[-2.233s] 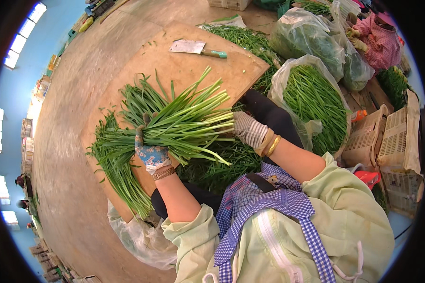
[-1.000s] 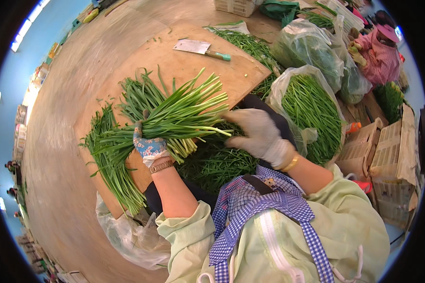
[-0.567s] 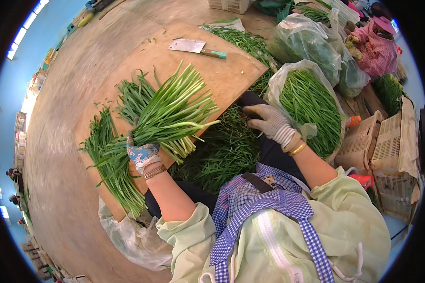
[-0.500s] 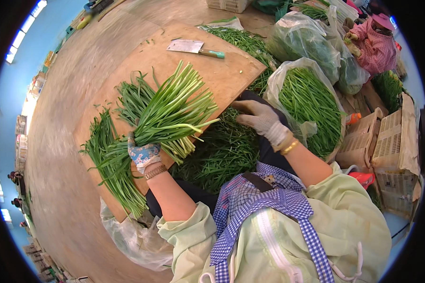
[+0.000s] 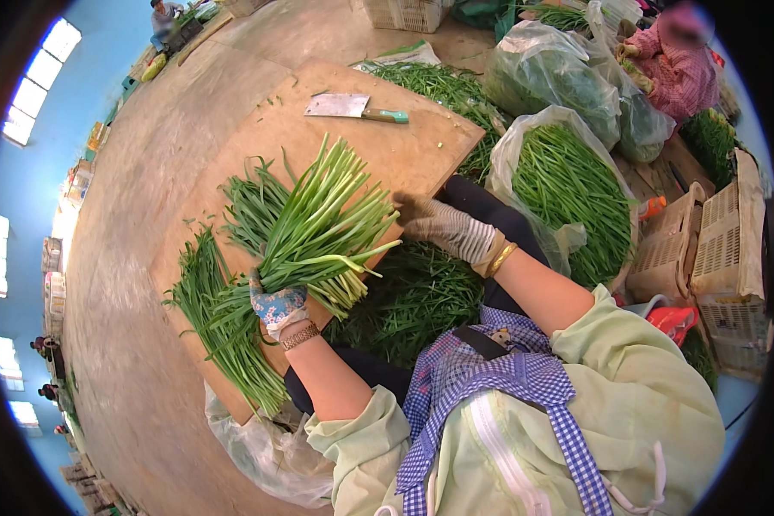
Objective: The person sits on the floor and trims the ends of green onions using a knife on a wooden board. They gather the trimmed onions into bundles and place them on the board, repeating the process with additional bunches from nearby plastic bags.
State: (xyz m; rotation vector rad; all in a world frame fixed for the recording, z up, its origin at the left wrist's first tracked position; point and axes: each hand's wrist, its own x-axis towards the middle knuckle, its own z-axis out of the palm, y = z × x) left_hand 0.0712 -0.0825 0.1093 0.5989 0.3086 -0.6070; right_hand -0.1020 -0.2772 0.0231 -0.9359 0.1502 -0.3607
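My left hand (image 5: 279, 307), in a blue flowered glove, is closed round a bunch of garlic chives (image 5: 322, 228), its pale cut ends pointing up and right. The bunch is above a wooden board (image 5: 232, 129). More chives (image 5: 224, 318) lie along the board's left side, and another leafy bundle (image 5: 254, 206) lies behind the held one. My right hand (image 5: 445, 225), in a striped grey-brown glove, is by the board's right edge, close to the stem ends. Its fingers reach left, apart, with nothing seen in them. A cleaver (image 5: 353, 107) rests at the board's far side.
Loose greens (image 5: 417, 288) lie below the board between my legs. On the right stand a clear bag of chives (image 5: 572, 202), more filled bags (image 5: 555, 77) and plastic crates (image 5: 727, 241). A person in pink (image 5: 675, 69) sits at the far right. A plastic bag (image 5: 262, 447) hangs at the near left.
My right hand has moved left, from over my knee toward the stem ends of the bunch. My left hand keeps its hold on the chives. The whole view has shifted slightly.
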